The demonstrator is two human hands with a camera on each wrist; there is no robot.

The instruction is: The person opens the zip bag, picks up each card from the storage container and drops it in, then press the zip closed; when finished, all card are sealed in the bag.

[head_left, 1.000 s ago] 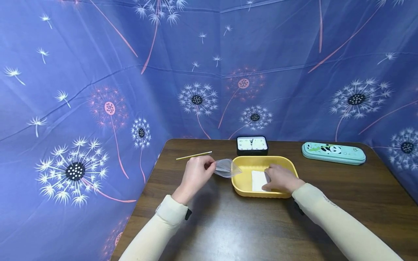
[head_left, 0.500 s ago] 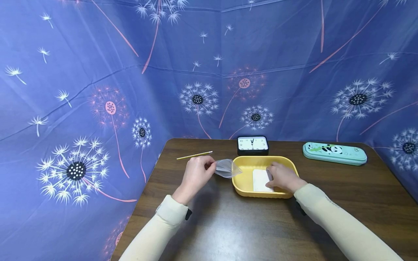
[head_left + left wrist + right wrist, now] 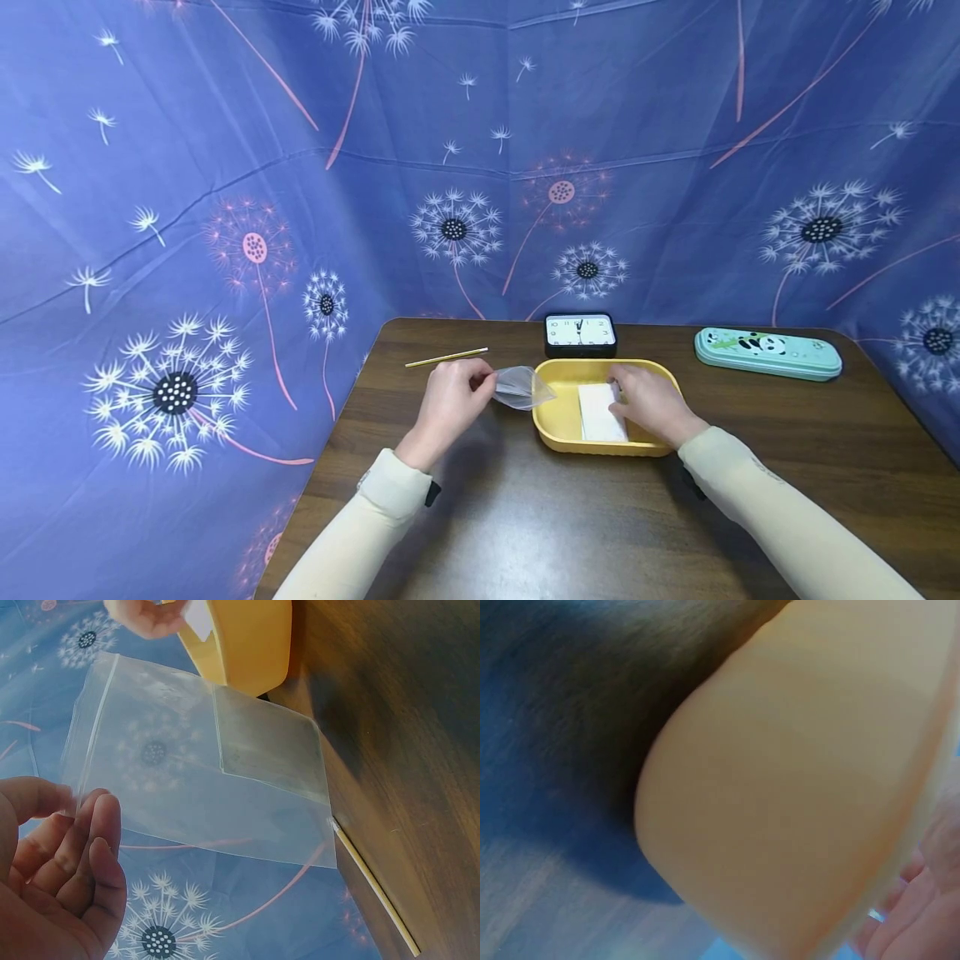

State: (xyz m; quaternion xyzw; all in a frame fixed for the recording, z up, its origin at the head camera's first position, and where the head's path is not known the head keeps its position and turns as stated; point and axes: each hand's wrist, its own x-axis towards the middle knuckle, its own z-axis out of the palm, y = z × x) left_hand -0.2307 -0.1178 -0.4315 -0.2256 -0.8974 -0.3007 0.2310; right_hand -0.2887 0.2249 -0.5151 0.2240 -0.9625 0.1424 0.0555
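My left hand (image 3: 486,383) pinches one edge of a clear zip bag (image 3: 521,388) and holds it in the air just left of the yellow tray (image 3: 543,421). In the left wrist view the bag (image 3: 202,772) hangs flat before my curled fingers (image 3: 90,847). My right hand (image 3: 618,402) is inside the tray and pinches the right edge of a white folded sheet (image 3: 598,414), which also shows above the tray's rim (image 3: 199,619). The right wrist view shows mostly the tray's outer wall (image 3: 780,787), blurred, with fingertips (image 3: 922,915) at the lower right.
A black clock (image 3: 580,332) stands behind the tray. A teal panda pencil case (image 3: 767,352) lies at the back right and a thin yellow stick (image 3: 446,357) at the back left. Blue dandelion cloth (image 3: 225,208) walls in the brown table (image 3: 570,517).
My right hand has shifted a little to the right over the white sheet, so more of the sheet shows. The left hand and the bag have stayed where they were.
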